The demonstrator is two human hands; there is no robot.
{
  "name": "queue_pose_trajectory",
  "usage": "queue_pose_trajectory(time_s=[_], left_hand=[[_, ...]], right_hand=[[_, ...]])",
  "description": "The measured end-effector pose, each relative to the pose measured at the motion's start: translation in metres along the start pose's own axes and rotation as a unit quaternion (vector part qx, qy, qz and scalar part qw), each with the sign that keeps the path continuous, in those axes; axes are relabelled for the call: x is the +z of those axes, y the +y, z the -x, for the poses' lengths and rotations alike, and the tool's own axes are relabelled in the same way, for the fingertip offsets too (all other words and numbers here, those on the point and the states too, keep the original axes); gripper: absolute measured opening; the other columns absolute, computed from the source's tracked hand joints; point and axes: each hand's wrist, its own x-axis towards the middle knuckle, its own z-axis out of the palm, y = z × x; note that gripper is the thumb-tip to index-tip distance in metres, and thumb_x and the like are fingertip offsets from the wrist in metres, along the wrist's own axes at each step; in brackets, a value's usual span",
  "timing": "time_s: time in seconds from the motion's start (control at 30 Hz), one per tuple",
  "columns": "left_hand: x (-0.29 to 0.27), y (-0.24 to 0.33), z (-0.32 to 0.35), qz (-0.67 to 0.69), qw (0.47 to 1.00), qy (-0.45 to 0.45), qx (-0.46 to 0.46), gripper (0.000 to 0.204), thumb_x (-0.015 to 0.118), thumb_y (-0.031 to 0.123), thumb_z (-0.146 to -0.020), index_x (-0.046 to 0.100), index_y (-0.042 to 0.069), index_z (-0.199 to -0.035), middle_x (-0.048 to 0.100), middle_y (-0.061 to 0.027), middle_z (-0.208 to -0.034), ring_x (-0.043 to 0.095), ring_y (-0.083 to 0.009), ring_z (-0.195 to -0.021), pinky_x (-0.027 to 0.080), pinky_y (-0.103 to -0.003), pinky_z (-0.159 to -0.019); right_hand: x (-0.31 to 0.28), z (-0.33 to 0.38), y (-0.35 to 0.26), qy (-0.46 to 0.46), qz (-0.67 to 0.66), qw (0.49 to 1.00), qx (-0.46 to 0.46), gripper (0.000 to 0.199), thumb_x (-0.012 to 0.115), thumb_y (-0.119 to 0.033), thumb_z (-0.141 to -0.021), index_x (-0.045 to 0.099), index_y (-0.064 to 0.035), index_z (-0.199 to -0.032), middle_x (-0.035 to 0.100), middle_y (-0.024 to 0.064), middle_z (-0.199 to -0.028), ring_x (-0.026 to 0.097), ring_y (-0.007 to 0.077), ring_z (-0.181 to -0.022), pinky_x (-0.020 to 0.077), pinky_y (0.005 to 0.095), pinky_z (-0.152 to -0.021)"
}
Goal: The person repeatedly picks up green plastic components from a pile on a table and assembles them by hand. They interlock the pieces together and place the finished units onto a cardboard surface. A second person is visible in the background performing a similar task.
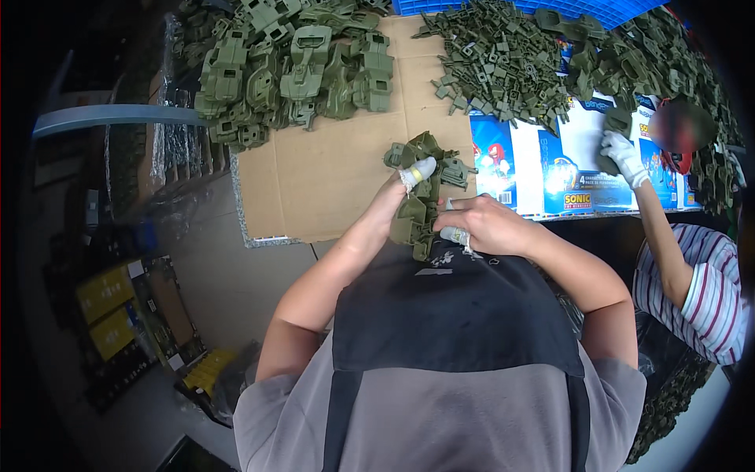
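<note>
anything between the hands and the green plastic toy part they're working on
Nothing visible. Both the left hand and the right hand already grip the green toy part directly, above the cardboard sheet.

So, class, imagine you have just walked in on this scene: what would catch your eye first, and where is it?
First, the person's two hands at the centre: the left hand and right hand hold a green plastic toy part between them. Behind, heaps of green toy vehicle shells and small green pieces cover the cardboard sheet. At right, a co-worker's white glove reaches toward the blue printed boxes.
</note>
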Motion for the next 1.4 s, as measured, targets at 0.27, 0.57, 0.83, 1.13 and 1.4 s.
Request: queue_pose_trajectory(time_s=[0.27, 0.57, 0.83, 1.13, 1.4], left_hand=[[0.001, -0.004, -0.004, 0.017, 0.999, 0.011, 0.028, 0.041, 0.064, 0.030, -0.083, 0.047, 0.010, -0.114, 0.057, -0.0081, -0.082, 0.061, -0.0182, -0.059, 0.052, -0.030, -0.044], [-0.009, -0.024, 0.001, 0.033, 0.994, 0.101, 0.041, 0.035, 0.059, 0.025, -0.086, 0.049, 0.009, -0.115, 0.060, -0.0073, -0.087, 0.062, -0.0190, -0.066, 0.054, -0.033, -0.054], [-0.044, -0.012, 0.004, 0.038, 0.983, 0.091, 0.156, 0.049, 0.053, 0.051, -0.084, 0.054, 0.008, -0.108, 0.058, -0.0056, -0.093, 0.058, -0.0196, -0.080, 0.050, -0.036, -0.071], [-0.074, 0.012, 0.008, -0.020, 0.954, 0.149, 0.261, 0.047, 0.064, 0.026, -0.082, 0.045, 0.009, -0.121, 0.054, -0.0059, -0.108, 0.056, -0.0191, -0.094, 0.048, -0.036, -0.079], [-0.030, 0.006, -0.015, -0.051, 0.937, 0.108, 0.328, 0.062, 0.064, 0.012, -0.081, 0.028, 0.012, -0.131, 0.040, -0.0056, -0.126, 0.044, -0.0173, -0.113, 0.040, -0.031, -0.091]], right_hand=[[0.005, -0.003, 0.000, -0.005, -0.036, 0.999, 0.034, 0.048, 0.049, 0.013, -0.055, 0.061, -0.0052, -0.098, 0.062, 0.0170, -0.088, 0.059, 0.0345, -0.087, 0.0484, 0.0413, -0.077], [0.040, -0.008, 0.018, -0.010, -0.072, 0.997, 0.009, 0.041, 0.053, 0.008, -0.061, 0.060, -0.0058, -0.099, 0.060, 0.0184, -0.099, 0.059, 0.0359, -0.089, 0.0473, 0.0415, -0.081], [0.034, -0.020, 0.093, 0.118, -0.100, 0.986, 0.059, 0.054, 0.057, -0.012, -0.080, 0.041, -0.0125, -0.131, 0.053, 0.0182, -0.112, 0.052, 0.0310, -0.106, 0.0422, 0.0357, -0.089], [0.055, -0.017, 0.089, 0.267, -0.364, 0.878, 0.158, 0.074, 0.061, -0.022, -0.082, 0.020, -0.0172, -0.143, 0.039, 0.0157, -0.134, 0.045, 0.0300, -0.116, 0.0389, 0.0343, -0.094], [0.033, -0.024, 0.022, 0.235, -0.299, 0.914, 0.143, 0.074, 0.063, -0.023, -0.083, 0.019, -0.0162, -0.143, 0.037, 0.0218, -0.135, 0.037, 0.0327, -0.126, 0.0323, 0.0361, -0.100]])
